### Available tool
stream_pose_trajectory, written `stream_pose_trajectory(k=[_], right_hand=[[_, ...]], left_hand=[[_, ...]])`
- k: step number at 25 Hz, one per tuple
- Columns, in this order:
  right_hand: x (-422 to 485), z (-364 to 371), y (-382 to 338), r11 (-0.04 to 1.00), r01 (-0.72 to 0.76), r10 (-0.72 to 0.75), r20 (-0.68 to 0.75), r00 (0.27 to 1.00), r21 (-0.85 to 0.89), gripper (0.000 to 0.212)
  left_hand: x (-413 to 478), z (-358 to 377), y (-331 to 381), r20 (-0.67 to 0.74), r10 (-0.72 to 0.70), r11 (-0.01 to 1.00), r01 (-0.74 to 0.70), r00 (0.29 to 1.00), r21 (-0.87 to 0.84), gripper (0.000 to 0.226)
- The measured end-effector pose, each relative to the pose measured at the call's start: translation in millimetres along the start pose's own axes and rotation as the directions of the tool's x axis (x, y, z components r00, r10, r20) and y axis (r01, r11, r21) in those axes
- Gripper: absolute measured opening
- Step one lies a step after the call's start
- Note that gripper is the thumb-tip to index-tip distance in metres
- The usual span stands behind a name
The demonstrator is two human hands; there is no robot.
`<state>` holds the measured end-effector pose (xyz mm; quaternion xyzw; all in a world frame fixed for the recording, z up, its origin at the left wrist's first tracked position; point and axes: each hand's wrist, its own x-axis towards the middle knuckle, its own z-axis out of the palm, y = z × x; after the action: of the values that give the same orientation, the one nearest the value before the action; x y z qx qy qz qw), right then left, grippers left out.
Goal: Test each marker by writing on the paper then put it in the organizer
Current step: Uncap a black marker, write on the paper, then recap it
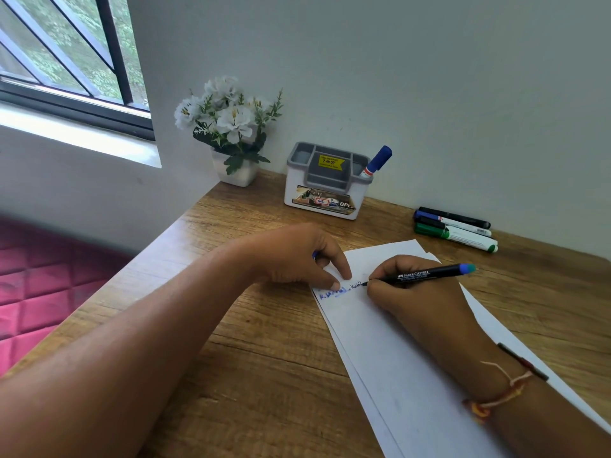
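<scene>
My right hand (410, 292) grips a slim black marker (429, 275) with a blue end, its tip touching the white paper (390, 352) just right of some thin writing. Thicker blue writing (332, 292) sits at the sheet's left edge. My left hand (297, 256) presses two fingertips on the paper's top left corner, and a bit of blue, perhaps a cap, shows in its curled fingers. The grey and white organizer (325, 193) stands by the wall with one blue-capped marker (377, 161) in its right slot. Several markers (454, 228) lie by the wall at the right.
A white pot of white artificial flowers (231, 127) stands in the desk's back left corner, left of the organizer. The wooden desk (258, 358) meets the wall behind and drops off at its left edge, beside a pink quilted surface (43, 285).
</scene>
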<state>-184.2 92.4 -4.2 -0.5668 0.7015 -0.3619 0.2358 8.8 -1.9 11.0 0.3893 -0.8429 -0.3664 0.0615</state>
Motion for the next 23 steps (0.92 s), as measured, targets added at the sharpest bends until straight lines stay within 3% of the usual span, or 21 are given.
stream_pose_trajectory(k=[19,23], right_hand=[[0.4,-1.4,-3.0,0.999,-0.038,0.038,-0.018,0.999,-0.003,0.007],[-1.1,-1.6,-5.2,0.999,-0.040,0.041,0.033,0.999,-0.016,0.008]], left_hand=[[2.0,0.0,-2.1,0.014,0.003,1.000,-0.003,1.000,0.016,0.025],[2.7,0.0,-1.4,0.010,-0.004,1.000,0.004,1.000,0.008,0.024]])
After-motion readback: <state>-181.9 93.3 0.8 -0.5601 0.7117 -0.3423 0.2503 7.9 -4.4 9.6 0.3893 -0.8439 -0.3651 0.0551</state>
